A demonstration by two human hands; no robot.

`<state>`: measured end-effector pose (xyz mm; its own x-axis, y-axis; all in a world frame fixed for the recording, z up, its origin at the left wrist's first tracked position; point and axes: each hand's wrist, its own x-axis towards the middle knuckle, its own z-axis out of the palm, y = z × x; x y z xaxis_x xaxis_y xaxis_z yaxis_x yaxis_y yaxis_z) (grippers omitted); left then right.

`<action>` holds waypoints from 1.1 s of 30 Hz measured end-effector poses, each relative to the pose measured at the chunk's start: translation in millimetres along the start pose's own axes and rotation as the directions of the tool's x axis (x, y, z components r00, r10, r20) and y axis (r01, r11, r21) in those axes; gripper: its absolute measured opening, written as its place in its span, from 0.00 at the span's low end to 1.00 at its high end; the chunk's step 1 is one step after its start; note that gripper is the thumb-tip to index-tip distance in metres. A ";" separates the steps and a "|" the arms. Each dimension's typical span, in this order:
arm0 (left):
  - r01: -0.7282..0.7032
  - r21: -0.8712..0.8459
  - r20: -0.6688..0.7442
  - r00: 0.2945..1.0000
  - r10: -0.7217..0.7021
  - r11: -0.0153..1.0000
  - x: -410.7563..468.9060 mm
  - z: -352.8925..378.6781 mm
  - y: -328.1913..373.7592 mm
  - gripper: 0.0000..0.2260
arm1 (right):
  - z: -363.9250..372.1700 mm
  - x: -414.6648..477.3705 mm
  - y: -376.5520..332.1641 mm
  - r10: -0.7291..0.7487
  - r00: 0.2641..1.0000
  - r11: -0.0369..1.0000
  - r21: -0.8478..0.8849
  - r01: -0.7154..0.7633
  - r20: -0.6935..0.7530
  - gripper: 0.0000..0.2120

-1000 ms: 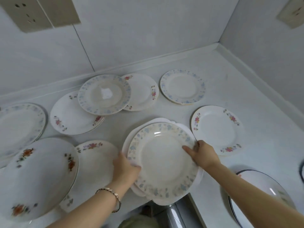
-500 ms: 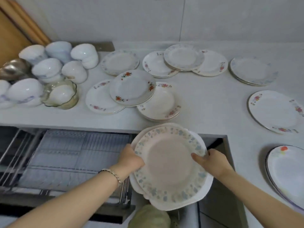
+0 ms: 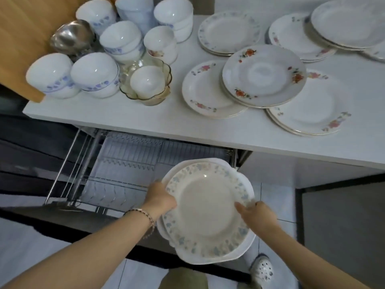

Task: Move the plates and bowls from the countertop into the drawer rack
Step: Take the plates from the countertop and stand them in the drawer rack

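Note:
I hold a small stack of plates (image 3: 206, 211), a blue-flowered plate on top of a larger white one, tilted over the right end of the open drawer rack (image 3: 125, 163). My left hand (image 3: 160, 198) grips the stack's left rim. My right hand (image 3: 256, 215) grips its right rim, thumb on the top plate. The wire rack below the countertop (image 3: 145, 119) holds nothing that I can see. More flowered plates (image 3: 262, 76) lie overlapping on the counter, and several upturned white bowls (image 3: 93, 74) stand at its left.
A glass bowl (image 3: 145, 80) holds a small white bowl, and a steel bowl (image 3: 70, 38) sits behind the white ones. A wooden board (image 3: 25, 38) leans at the far left. Tiled floor and my shoe (image 3: 262, 268) show below the drawer front.
Both hands have carried the plate stack off the countertop, down and left, until it hangs over the open drawer rack. My view has swung left and down toward the rack.

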<state>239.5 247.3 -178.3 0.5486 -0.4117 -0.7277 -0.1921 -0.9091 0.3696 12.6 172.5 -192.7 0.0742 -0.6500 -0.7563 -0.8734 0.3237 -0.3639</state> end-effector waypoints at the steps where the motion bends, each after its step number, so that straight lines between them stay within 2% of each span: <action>1: -0.013 0.019 -0.007 1.000 0.014 1.000 20.1 -8.5 -6.1 0.20 | 16.6 7.4 -11.3 0.018 1.000 1.000 0.015 -0.018 0.002 0.18; 3: -0.033 0.063 -0.001 0.999 0.034 0.997 59.8 -24.6 -15.7 0.21 | 48.3 23.8 -31.5 0.058 0.998 0.996 0.072 -0.058 0.007 0.17; 6: -0.084 0.077 0.038 0.996 0.081 0.994 118.1 -37.0 -23.4 0.20 | 90.2 57.2 -50.1 0.112 0.994 0.976 0.189 -0.108 -0.012 0.22; 10: -0.134 0.144 0.059 0.990 0.126 0.980 184.6 -26.2 -30.0 0.22 | 134.1 103.9 -58.3 0.169 0.985 0.966 0.204 -0.160 -0.027 0.23; 16: -0.199 0.191 0.063 0.980 0.190 0.961 262.1 9.9 -23.1 0.24 | 168.3 180.0 -63.1 0.367 0.922 0.907 0.265 -0.326 -0.121 0.21; 19: -0.257 0.194 0.077 0.966 0.247 0.947 292.5 25.9 -9.5 0.24 | 173.4 206.7 -61.9 0.344 0.923 0.927 0.218 -0.305 -0.172 0.18; 22: -0.292 0.173 0.095 0.956 0.279 0.941 313.4 38.6 1.9 0.26 | 171.2 223.7 -60.1 0.372 0.901 0.887 0.372 -0.273 -0.225 0.14; 24: -0.303 0.160 0.101 0.952 0.289 0.940 321.2 44.7 4.0 0.27 | 170.0 230.3 -60.1 0.423 0.874 0.847 0.448 -0.287 -0.240 0.15; 28: -0.338 0.030 0.046 0.941 0.337 0.941 319.6 50.8 -2.1 0.28 | 176.1 228.7 -61.1 0.455 0.858 0.834 0.453 -0.316 -0.240 0.19; 30: -0.337 0.051 0.007 0.941 0.337 0.940 311.4 54.7 -13.5 0.26 | 184.3 220.7 -60.1 0.453 0.855 0.849 0.417 -0.325 -0.254 0.20; 33: -0.303 0.072 0.003 0.953 0.304 0.950 291.7 56.1 -30.2 0.22 | 191.5 205.7 -63.4 0.524 0.828 0.781 0.501 -0.373 -0.200 0.20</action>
<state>359.7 151.1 -434.2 0.4620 -0.6686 -0.5828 -0.4073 -0.7436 0.5302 175.4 149.9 -429.3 -0.4930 -0.5060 -0.7078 -0.4682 0.8400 -0.2744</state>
